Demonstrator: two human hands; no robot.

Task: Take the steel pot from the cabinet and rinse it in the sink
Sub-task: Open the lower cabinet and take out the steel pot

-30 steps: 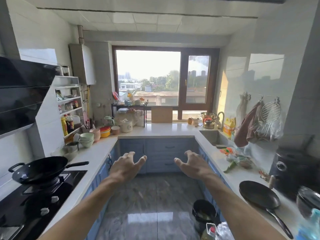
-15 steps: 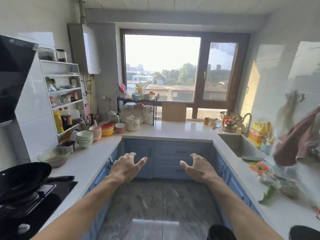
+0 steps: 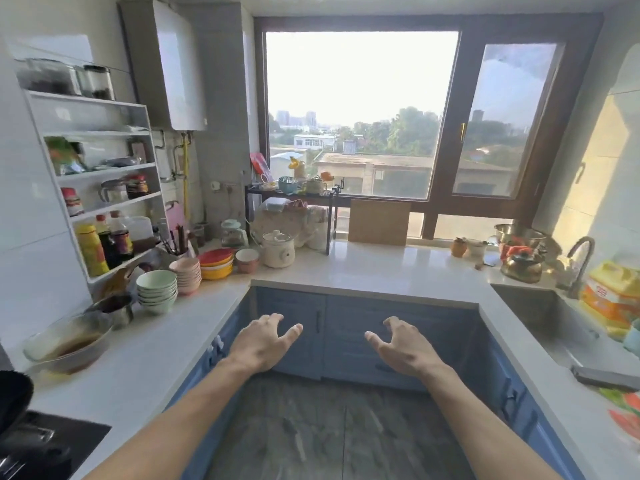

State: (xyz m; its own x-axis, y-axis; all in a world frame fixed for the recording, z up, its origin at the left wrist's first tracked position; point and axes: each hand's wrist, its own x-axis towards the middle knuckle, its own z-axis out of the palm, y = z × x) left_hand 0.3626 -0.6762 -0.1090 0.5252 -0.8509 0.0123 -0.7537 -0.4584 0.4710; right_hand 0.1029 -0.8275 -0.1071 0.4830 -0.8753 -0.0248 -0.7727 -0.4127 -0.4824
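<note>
Both arms stretched forward, palms down, over the floor between the counters. Left hand [image 3: 262, 342] open and empty, fingers spread and slightly curled, thumb pointing inward to the right. Right hand [image 3: 403, 344] likewise open and empty, fingers curled downward like a loose claw, thumb pointing inward to the left. The hands are level with each other and apart, gap between the thumbs; neither touches anything. Forearms bare, running in from the bottom corners and converging toward the middle.

Straight beyond the hands, the blue cabinet [image 3: 360, 327] under the far counter, doors closed, dark handles on the fronts. The steel pot is not visible; with the doors closed, cannot tell where it sits. Sink [image 3: 540, 317] is set in the right-hand counter, well to the right of the right hand, with the faucet [image 3: 580, 261] at its back edge and a yellow packet [image 3: 613, 292] just beside the faucet.

Left counter: stack of green bowls [image 3: 157, 289], pink bowls [image 3: 187, 273] next to them, glass bowl [image 3: 67, 342] with brown liquid nearer the camera. White shelf unit [image 3: 97, 188] with bottles on the left wall. Large window [image 3: 362, 112] behind the far counter
</note>
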